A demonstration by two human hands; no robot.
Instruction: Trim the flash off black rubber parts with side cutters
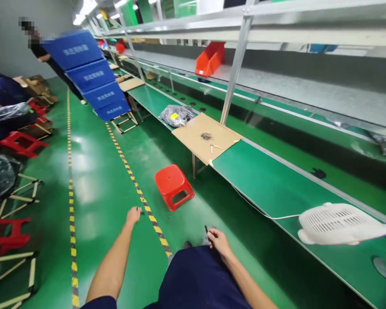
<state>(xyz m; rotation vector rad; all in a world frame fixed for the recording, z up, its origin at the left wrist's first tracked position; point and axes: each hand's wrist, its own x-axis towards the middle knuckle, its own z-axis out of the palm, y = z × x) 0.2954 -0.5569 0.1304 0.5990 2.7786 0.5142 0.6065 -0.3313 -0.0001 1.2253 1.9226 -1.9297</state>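
My left hand [134,215] hangs out over the green floor, its fingers closed. A small dark bit shows at its fingertips, too little to name. Lower and to the right, my right hand [219,241] is shut on a thin black stick-like object [206,230], which points upward from the fingers. The nearest thing ahead of both hands is a red plastic stool [170,179]. Beyond it, on a sheet of cardboard [193,135] on the bench, lie a pile of small dark parts [206,136] and a pair of pliers with pale handles [214,147].
The long green bench [260,171] runs along my right, with a white fan [337,223] lying on it. A grey plastic bag [176,114] sits beyond the cardboard. Stacked blue boxes [96,77] stand ahead near a person. Red stools [21,143] line the left.
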